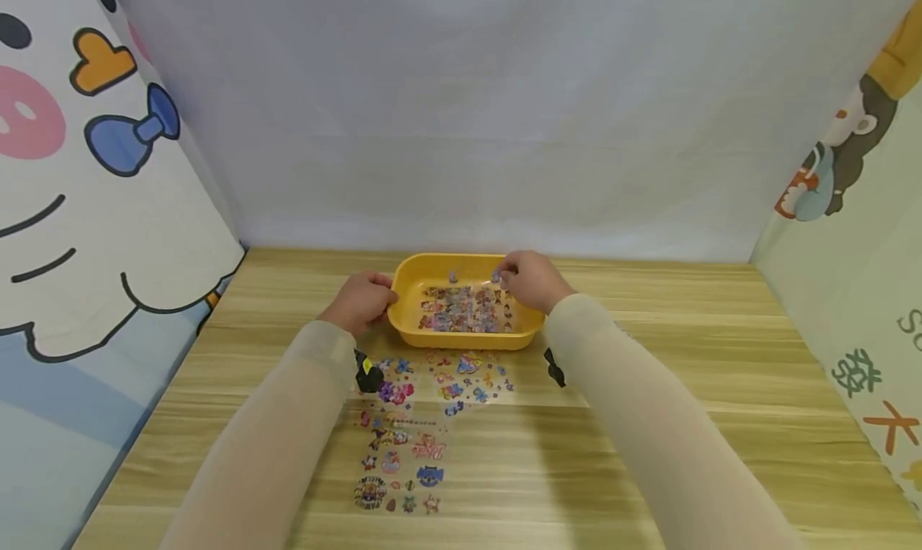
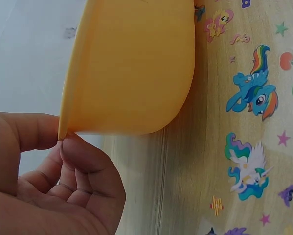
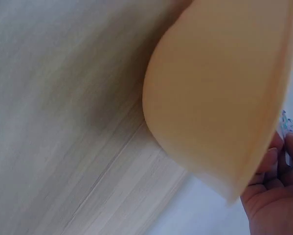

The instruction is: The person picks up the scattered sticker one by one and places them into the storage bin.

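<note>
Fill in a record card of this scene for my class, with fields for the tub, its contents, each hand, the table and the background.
Tub: yellow, on the table
Contents: many small colourful printed pieces, too small to make out singly
Left hand: pinches the tub's rim
Right hand: pinches a small printed piece at the tub's right end
Table: wood-grained, with colourful stickers in front of the tub
Background: pale cloth, cartoon pictures either side

The printed piece (image 3: pixel 290 126) between the right fingers (image 3: pixel 268 160) was partly hidden, its pattern too small to tell.
</note>
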Demonstrator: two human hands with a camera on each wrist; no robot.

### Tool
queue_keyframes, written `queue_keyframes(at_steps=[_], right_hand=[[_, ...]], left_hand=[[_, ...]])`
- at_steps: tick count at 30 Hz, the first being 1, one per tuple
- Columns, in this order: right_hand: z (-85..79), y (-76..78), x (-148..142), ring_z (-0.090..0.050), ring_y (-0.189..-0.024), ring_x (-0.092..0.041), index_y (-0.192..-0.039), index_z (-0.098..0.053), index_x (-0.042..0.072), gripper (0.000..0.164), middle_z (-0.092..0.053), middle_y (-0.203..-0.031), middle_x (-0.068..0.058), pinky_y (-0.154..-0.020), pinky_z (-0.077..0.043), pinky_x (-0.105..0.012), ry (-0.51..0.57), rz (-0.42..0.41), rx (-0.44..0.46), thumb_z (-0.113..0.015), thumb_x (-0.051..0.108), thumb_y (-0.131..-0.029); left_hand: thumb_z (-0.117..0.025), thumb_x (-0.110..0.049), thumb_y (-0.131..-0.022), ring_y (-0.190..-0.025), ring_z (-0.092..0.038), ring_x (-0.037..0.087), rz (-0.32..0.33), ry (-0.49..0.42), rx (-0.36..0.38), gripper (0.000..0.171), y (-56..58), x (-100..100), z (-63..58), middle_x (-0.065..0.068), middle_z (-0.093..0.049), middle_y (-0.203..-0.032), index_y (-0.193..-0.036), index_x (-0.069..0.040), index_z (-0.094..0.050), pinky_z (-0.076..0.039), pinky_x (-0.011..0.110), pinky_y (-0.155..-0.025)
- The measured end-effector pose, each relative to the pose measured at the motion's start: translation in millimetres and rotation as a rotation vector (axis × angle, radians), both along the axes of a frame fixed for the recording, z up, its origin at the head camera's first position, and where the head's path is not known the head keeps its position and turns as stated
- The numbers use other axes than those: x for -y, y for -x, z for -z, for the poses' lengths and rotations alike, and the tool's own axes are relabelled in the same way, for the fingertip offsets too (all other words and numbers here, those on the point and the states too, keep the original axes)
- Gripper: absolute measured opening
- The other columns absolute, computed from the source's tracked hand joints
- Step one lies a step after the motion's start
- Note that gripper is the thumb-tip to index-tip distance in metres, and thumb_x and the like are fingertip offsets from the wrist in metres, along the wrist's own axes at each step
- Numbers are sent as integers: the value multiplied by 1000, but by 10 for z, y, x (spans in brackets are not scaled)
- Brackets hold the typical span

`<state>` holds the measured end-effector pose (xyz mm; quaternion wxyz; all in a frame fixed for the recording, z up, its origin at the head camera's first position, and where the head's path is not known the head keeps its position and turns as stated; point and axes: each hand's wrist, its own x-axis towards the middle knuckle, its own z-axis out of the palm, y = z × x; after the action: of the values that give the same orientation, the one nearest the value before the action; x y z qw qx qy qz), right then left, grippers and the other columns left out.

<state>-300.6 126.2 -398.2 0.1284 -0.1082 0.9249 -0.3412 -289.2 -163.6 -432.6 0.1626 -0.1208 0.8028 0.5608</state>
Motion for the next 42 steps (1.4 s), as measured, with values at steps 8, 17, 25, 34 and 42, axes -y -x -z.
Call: queue_keyframes(at_steps=[8, 17, 25, 34, 42], right_hand=[[148, 7, 139, -59, -126, -30, -141, -61, 3, 38, -62, -139, -13, -105, -48, -45, -278, -133, -89, -44, -1, -106], [231, -2, 70, -49, -137, -35, -147, -52, -1, 43, -54, -146, -20, -113, -39, -46, -466, -120, -265, -53, -1, -104], [254, -55, 21, -50, -135, -36, -146, -53, -2, 41, -55, -144, -21, -113, -40, -48, -376, -35, -276, -52, 3, -105], [297, -240, 67, -64, -111, -30, -144, -55, -1, 42, -65, -124, -15, -96, -53, -46, -176, 28, -280, -61, 7, -103], [269, -403, 58, -59, -90, -23, -143, -56, 0, 43, -62, -108, -8, -80, -51, -40, -65, 76, -297, -64, 10, -102]], left_hand=[[-57, -9, -103, -81, -56, 20, -2, -6, -8, 35, -21, 0, -9, 19, -56, -124, -136, 1, -51, -53, 43, -89], [-58, -7, -102, -81, -56, 21, -8, -9, -12, 35, -26, -20, -20, 19, -56, -125, -135, 1, -51, -53, 45, -90], [-57, -9, -103, -85, -57, 23, -4, -11, -4, 35, -8, 4, -18, 20, -56, -126, -137, 1, -51, -53, 44, -90], [-58, -8, -102, -84, -57, 22, -17, -8, 3, 34, -5, 5, 5, 19, -57, -125, -135, 0, -53, -53, 44, -91], [-58, -9, -103, -81, -57, 21, -17, -5, -3, 33, -8, 5, 14, 19, -57, -124, -134, 0, -53, -54, 43, -89]])
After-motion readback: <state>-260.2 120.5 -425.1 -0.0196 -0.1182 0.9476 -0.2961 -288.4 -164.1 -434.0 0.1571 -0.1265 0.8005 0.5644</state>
